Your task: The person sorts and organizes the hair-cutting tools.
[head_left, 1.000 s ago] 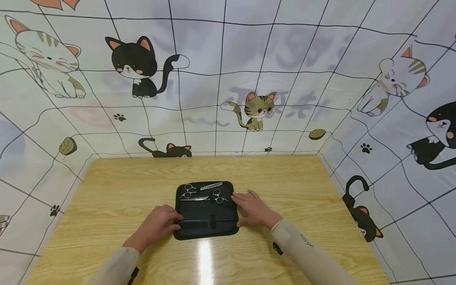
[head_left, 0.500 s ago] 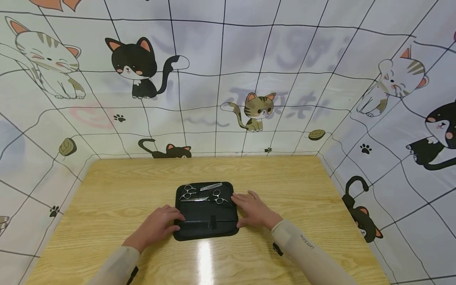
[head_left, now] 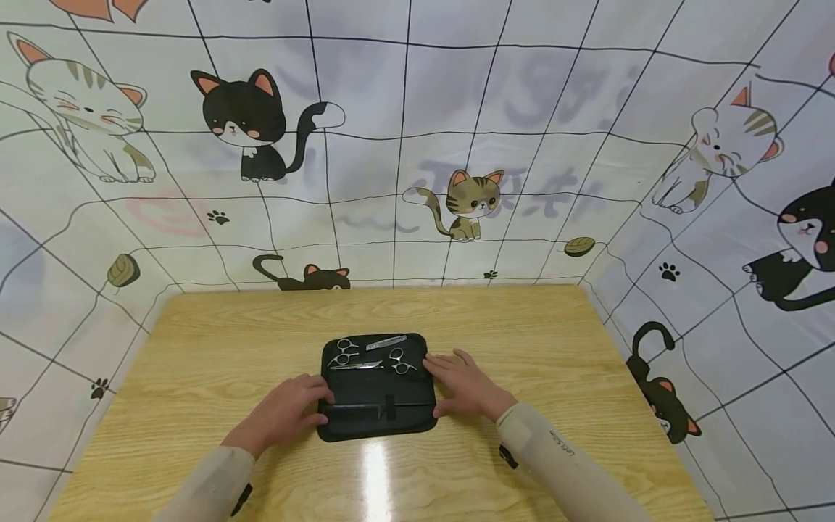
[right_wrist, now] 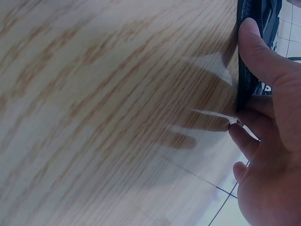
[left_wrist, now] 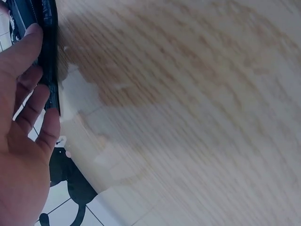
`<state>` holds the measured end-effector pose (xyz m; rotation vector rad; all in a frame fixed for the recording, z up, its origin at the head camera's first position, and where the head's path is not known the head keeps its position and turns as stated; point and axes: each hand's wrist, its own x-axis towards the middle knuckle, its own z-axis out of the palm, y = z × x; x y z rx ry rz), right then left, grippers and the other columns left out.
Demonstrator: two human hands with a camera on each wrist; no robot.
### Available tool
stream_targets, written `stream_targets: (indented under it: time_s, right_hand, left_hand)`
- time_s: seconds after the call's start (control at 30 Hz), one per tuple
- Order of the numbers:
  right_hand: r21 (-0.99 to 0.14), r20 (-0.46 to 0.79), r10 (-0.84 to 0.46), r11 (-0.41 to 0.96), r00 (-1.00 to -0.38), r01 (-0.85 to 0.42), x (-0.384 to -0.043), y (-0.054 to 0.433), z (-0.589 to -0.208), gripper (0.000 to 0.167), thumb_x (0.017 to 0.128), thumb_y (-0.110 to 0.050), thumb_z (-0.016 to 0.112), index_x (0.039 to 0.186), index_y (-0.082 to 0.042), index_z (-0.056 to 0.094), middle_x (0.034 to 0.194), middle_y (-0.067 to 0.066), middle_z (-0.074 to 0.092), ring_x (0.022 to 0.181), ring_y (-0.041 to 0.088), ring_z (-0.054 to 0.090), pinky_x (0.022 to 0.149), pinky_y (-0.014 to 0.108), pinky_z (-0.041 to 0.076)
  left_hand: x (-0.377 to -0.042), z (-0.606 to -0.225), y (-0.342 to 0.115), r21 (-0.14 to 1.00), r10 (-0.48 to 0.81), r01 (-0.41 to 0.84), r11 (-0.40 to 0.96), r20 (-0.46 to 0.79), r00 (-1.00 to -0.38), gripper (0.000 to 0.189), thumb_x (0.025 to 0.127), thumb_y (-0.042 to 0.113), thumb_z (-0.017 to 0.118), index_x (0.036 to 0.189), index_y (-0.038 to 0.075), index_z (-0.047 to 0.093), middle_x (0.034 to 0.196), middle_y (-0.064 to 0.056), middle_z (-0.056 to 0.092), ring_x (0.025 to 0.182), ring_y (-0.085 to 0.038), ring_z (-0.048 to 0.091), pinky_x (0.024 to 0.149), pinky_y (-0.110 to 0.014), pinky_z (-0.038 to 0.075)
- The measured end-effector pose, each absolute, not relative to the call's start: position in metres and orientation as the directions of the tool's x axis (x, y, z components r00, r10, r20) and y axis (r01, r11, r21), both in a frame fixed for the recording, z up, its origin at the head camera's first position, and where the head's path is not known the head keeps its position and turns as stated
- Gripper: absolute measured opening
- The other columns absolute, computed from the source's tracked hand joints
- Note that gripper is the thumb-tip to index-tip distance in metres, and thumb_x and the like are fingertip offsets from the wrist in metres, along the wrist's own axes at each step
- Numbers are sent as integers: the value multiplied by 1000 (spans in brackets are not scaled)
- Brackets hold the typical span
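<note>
A black zip case [head_left: 375, 391] lies open and flat on the wooden table, in front of me. Two pairs of silver scissors sit in its far half, pointing opposite ways: one has its toothed blade [head_left: 386, 342] at the top, the other its long blade [head_left: 355, 365] below. My left hand [head_left: 290, 409] rests at the case's left edge, fingertips overlapping it. At the right edge is my right hand [head_left: 471, 388], fingers extended along the side. In the wrist views, the left thumb [left_wrist: 32, 44] and right thumb [right_wrist: 254, 44] touch the case's zipped rim.
The light wooden table [head_left: 248, 326] reaches back to a white cloth backdrop [head_left: 372, 217] with cartoon cats and grid lines, which also hangs at both sides. A narrow band of light reflects off the tabletop just before the case.
My left fingertips have shifted very slightly onto the case and back left. The right hand, the case and the scissors stay in place.
</note>
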<state>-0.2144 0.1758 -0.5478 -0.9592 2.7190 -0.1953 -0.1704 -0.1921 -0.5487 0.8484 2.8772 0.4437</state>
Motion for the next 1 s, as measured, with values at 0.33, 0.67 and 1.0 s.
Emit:
stream_targets:
  time_s: [0.33, 0.67, 1.0]
  right_hand:
    - [-197, -200, -626, 779, -754, -595, -215, 175, -548, 94, 79, -56, 72, 153, -14, 32, 159, 3, 34, 145, 23, 36, 122, 50, 15]
    - [-198, -191, -629, 777, -754, -597, -214, 176, -548, 94, 79, -55, 73, 153, -13, 33, 158, 4, 35, 144, 23, 37, 122, 51, 15]
    - [-212, -192, -629, 776, -754, -594, -215, 176, -547, 94, 79, -55, 73, 153, -13, 32, 159, 3, 34, 144, 23, 36, 122, 51, 14]
  left_hand:
    - [-173, -551, -197, 261, 580, 570, 779, 43, -814, 20, 81, 40, 76, 93, 27, 67, 86, 10, 53, 75, -5, 43, 66, -25, 42]
    - [-174, -548, -198, 265, 552, 515, 815, -89, -829, 22, 81, 30, 76, 99, 29, 63, 91, 10, 49, 80, -9, 43, 70, -30, 43]
    - [-177, -547, -191, 250, 525, 483, 839, -144, -839, 21, 78, 24, 71, 92, 28, 56, 89, 10, 44, 81, -11, 42, 70, -31, 40]
